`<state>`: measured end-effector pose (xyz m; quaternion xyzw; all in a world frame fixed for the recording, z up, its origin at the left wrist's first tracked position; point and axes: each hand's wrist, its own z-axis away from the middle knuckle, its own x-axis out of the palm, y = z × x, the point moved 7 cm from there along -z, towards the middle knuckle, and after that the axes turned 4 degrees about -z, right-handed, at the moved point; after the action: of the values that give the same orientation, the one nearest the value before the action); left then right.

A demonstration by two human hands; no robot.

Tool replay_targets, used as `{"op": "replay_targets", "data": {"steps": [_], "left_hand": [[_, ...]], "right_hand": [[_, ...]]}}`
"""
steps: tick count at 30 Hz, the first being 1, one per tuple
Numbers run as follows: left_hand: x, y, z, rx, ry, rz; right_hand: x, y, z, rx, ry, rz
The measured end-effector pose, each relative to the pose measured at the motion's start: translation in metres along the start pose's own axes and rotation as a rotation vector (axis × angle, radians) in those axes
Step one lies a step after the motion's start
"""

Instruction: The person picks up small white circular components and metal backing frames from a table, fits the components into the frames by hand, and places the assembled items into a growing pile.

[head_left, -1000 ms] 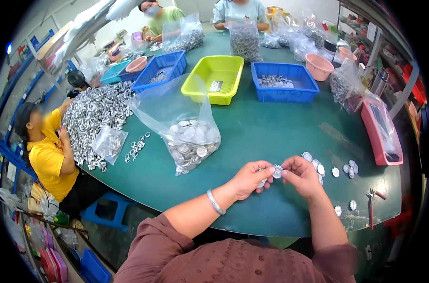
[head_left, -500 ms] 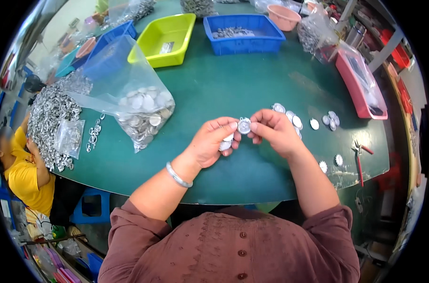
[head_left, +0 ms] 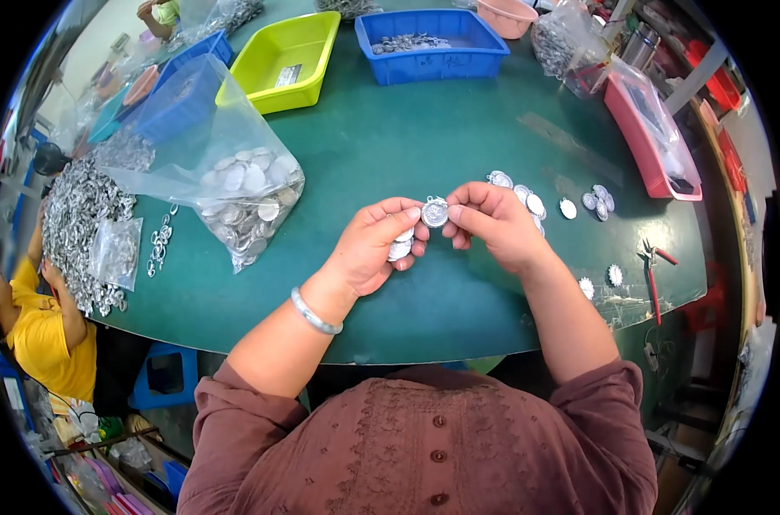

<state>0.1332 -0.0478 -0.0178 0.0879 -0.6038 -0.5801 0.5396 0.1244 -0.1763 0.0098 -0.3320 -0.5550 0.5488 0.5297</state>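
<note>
Left hand (head_left: pixel 366 245) and right hand (head_left: pixel 500 227) still pinch 1 disc (head_left: pixel 434 213), nearly closed; work stays there. The left also curls round more discs (head_left: pixel 399 250). Loose discs (head_left: pixel 535 205) lie at 3 o'clock.

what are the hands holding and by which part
A round silver medallion, held by its rim: left hand at its left edge, right hand at its right. The left also holds more discs below.

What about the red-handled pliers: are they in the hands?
No, the pliers lie on the table, apart from both hands.
</note>
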Motion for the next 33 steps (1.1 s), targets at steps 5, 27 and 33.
{"op": "replay_targets", "data": {"steps": [5, 27, 33], "left_hand": [[0.001, 0.001, 0.002, 0.016, 0.046, -0.047], [0.006, -0.006, -0.004, -0.062, -0.232, 0.235], [0.009, -0.004, -0.003, -0.058, -0.210, 0.205]], "right_hand": [[-0.002, 0.000, 0.000, -0.008, 0.027, 0.003], [-0.036, -0.040, 0.007, -0.456, 0.371, 0.484], [-0.068, -0.045, 0.007, -0.407, 0.560, 0.920]]}}
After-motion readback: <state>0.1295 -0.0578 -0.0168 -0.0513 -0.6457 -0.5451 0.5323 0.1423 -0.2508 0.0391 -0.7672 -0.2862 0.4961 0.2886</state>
